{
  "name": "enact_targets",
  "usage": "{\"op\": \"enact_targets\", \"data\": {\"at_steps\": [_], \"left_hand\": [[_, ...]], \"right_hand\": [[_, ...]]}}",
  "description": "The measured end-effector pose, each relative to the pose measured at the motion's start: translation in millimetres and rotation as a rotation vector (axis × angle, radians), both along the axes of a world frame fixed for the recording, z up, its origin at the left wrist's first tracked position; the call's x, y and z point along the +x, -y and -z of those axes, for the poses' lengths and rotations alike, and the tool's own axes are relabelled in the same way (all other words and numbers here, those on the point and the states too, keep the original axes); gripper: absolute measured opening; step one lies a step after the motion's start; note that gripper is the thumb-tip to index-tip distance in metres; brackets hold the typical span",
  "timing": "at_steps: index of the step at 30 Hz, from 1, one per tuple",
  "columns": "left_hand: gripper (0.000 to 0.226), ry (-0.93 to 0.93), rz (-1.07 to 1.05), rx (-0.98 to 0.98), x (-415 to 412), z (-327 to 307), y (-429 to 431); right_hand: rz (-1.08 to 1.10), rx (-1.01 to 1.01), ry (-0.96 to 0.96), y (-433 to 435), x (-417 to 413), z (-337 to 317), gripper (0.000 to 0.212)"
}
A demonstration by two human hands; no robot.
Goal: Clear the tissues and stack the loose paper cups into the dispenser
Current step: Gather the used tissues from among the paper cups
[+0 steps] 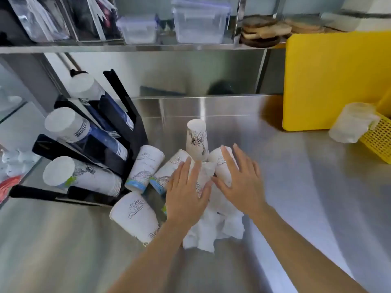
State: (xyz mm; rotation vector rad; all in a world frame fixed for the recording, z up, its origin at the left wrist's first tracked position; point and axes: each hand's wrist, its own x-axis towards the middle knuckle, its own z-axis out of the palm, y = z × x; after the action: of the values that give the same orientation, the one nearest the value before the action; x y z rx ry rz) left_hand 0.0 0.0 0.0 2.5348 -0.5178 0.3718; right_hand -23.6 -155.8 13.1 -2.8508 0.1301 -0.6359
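Observation:
Several loose white paper cups with line drawings lie on the steel counter. One stands upside down (196, 142), two lean near the dispenser (146, 168), one lies in front (135, 214). Crumpled white tissues (213, 231) sit among them. My left hand (186, 191) and my right hand (239, 180) hover flat over the middle of the pile, fingers spread, touching cups and tissue but gripping nothing. A black cup dispenser (118, 149) at the left holds three slanted stacks of cups.
A yellow cutting board (330, 81) leans against the back wall at the right, with a yellow basket (378, 138) and a clear plastic cup (353, 123) beside it. A shelf above carries clear plastic containers (198, 22). A glass case stands at the far left.

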Motion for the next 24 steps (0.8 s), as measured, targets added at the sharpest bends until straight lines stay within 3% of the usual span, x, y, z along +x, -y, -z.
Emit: {"op": "enact_targets", "data": {"at_steps": [6, 9, 11, 15, 21, 24], "left_hand": [[0.055, -0.017, 0.056, 0.146, -27.3, 46.9, -0.7], [0.048, 0.04, 0.056, 0.223, -36.1, 56.4, -1.6], [0.038, 0.085, 0.083, 0.277, -41.4, 61.7, -2.6], [0.024, 0.167, 0.087, 0.207, -42.8, 71.2, -3.6], [0.022, 0.157, 0.017, -0.046, -39.5, 53.1, -3.5], [0.028, 0.028, -0.035, -0.215, -38.3, 35.0, -4.3]], "right_hand": [[-0.004, -0.123, -0.134, -3.8, -25.7, 60.5, 0.068], [-0.01, -0.125, -0.109, -0.5, -30.2, 74.3, 0.066], [-0.023, -0.112, -0.082, 0.8, -30.7, 79.0, 0.056], [-0.044, -0.095, 0.0, 2.0, -28.9, 85.5, 0.018], [-0.101, 0.205, 0.059, -1.3, -27.3, 65.5, 0.009], [-0.043, 0.608, 0.005, -0.5, -26.4, 38.3, 0.009]]}}
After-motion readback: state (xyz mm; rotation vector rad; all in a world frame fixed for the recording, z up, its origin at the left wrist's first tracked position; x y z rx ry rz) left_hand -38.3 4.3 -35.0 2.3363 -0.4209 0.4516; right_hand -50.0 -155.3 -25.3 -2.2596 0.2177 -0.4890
